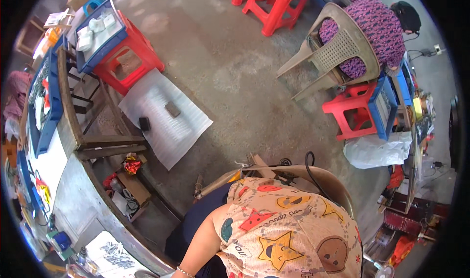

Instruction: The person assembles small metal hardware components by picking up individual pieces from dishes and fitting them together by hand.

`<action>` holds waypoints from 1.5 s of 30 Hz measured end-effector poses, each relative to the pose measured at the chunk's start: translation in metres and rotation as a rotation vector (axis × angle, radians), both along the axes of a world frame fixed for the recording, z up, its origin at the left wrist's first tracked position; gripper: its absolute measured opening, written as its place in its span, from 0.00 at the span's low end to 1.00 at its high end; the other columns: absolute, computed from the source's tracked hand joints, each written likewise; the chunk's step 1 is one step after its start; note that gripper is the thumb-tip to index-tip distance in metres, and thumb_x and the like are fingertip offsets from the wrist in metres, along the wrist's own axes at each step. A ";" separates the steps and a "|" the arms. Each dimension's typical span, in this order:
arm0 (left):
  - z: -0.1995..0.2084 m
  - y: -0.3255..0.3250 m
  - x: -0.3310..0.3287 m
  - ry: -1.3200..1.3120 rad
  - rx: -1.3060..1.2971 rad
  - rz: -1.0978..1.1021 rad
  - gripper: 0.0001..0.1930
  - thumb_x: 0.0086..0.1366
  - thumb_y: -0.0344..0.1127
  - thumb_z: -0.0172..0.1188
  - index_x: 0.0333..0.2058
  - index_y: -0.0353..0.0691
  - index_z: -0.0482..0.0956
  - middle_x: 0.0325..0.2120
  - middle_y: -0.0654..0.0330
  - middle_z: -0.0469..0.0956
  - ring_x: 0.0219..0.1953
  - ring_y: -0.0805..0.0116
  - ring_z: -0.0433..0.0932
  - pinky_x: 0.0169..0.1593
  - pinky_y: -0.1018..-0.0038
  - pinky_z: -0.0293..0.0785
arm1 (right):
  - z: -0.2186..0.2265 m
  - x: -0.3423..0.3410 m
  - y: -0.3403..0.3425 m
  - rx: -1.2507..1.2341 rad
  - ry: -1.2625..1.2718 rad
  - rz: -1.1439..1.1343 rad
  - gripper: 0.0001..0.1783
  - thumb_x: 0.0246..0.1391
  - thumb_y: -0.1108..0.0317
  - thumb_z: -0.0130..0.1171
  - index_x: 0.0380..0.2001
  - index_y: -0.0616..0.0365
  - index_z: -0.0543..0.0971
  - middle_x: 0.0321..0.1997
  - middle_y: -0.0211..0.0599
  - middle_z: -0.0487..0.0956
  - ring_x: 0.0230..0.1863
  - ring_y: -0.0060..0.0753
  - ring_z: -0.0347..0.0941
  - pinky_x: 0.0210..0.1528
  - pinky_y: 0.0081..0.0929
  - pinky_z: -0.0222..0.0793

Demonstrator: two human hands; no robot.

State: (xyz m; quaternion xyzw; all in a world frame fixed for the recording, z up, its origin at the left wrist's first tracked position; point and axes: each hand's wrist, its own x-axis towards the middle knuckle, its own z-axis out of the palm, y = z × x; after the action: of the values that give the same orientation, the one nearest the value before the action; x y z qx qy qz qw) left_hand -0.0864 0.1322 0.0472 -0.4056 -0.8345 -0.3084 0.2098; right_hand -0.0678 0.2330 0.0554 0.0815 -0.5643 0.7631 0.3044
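Note:
Neither of my hands shows in this view. My forearm (198,246) runs down to the lower edge, with a thin bracelet (184,272) at the wrist, and the hand beyond it is cut off by the rim. My patterned shirt (289,229) fills the lower middle. The arm hangs next to the metal-edged workbench (98,199) on my left. The back of my beige chair (313,175) curves behind me.
On the concrete floor a white foam sheet (164,116) carries two small dark blocks (172,109). Red stools (128,57) and blue trays (98,31) stand at upper left. Another person in a purple top (374,23) sits in a beige chair (338,53) at upper right.

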 end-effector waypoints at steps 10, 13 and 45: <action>-0.001 -0.089 0.033 -0.981 0.832 0.469 0.14 0.64 0.36 0.48 0.45 0.36 0.71 0.37 0.56 0.74 0.33 0.68 0.74 0.29 0.77 0.71 | -0.013 0.001 -0.037 0.051 -0.027 0.131 0.04 0.38 0.75 0.55 0.21 0.63 0.73 0.22 0.44 0.75 0.27 0.42 0.75 0.30 0.34 0.69; -0.007 -0.081 0.035 -1.114 1.129 0.178 0.14 0.62 0.25 0.51 0.47 0.34 0.68 0.33 0.58 0.74 0.25 0.79 0.68 0.26 0.85 0.65 | -0.001 0.016 -0.028 0.137 -0.235 0.376 0.05 0.49 0.73 0.59 0.30 0.62 0.76 0.28 0.41 0.75 0.29 0.33 0.75 0.32 0.25 0.71; -0.024 -0.120 0.106 -0.994 1.258 -0.114 0.11 0.66 0.21 0.47 0.46 0.36 0.71 0.34 0.63 0.67 0.25 0.82 0.64 0.27 0.85 0.61 | -0.028 0.030 -0.080 -0.345 -0.495 1.035 0.09 0.46 0.83 0.60 0.28 0.62 0.71 0.34 0.38 0.73 0.35 0.28 0.72 0.36 0.23 0.71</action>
State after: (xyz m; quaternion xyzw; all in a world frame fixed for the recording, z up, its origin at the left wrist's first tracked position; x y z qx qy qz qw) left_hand 0.0194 0.0120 0.0235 -0.0685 -0.4783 -0.8754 -0.0132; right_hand -0.0381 0.1529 0.0270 0.1149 -0.3731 0.8892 -0.2384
